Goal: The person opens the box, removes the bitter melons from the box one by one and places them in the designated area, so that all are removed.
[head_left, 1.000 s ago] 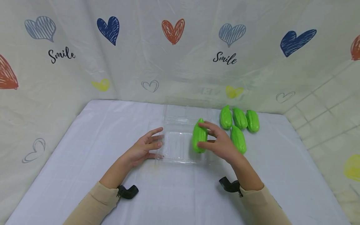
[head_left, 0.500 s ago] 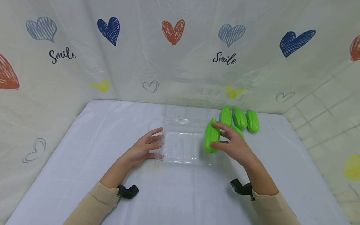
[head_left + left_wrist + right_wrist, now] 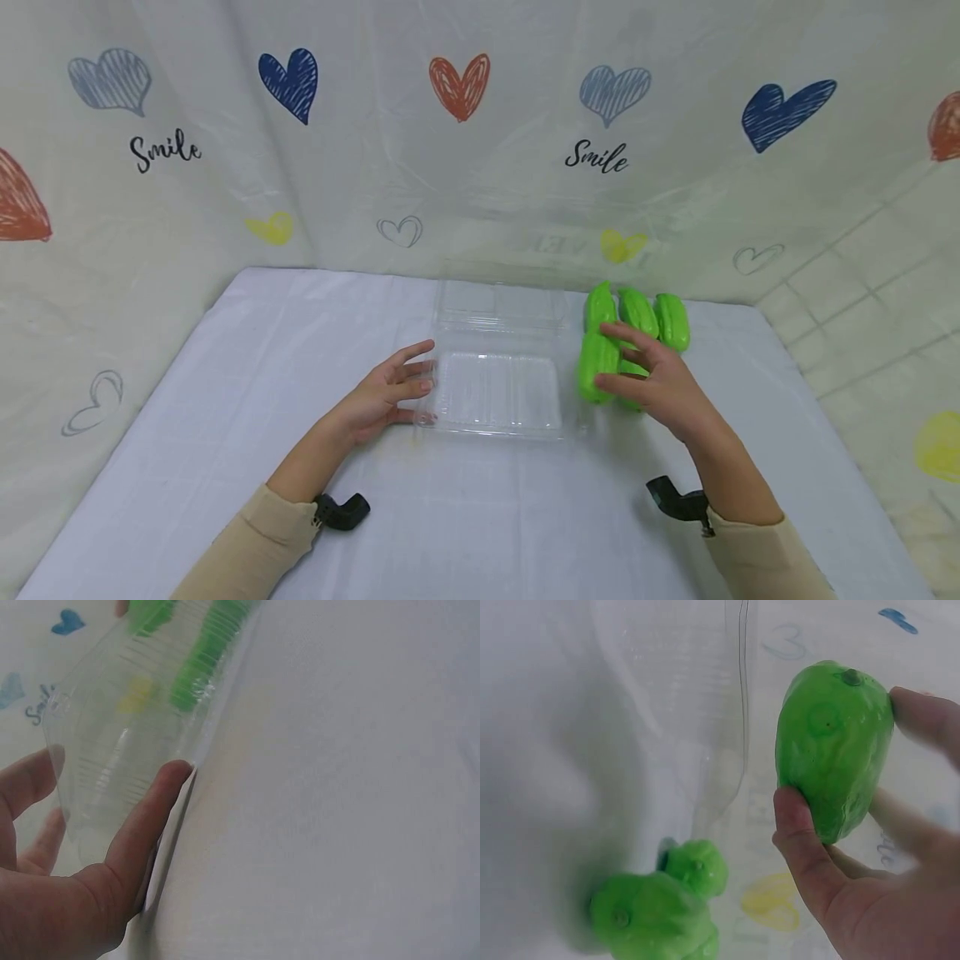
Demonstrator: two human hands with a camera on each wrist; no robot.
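Note:
A clear plastic clamshell box (image 3: 497, 392) lies with its lid raised at the back. My left hand (image 3: 378, 396) rests against its left side, fingers spread and fairly straight; in the left wrist view the thumb (image 3: 150, 817) lies along the box edge. My right hand (image 3: 663, 387) pinches a green ridged fruit (image 3: 597, 367) between thumb and fingers, just right of the box. In the right wrist view this fruit (image 3: 832, 750) shows a small stem end and is held off the table. Behind it, one more green fruit (image 3: 630, 362) is mostly hidden.
Several similar green fruits stand at the back right, among them a left one (image 3: 600, 306), a middle one (image 3: 637, 311) and a right one (image 3: 672, 322). White cloth (image 3: 450, 517) covers the table. A curtain printed with hearts (image 3: 460, 87) hangs behind.
My right hand has carried the green fruit rightward, from above the box's right part to beside the other fruits. My left hand and the box have stayed in place.

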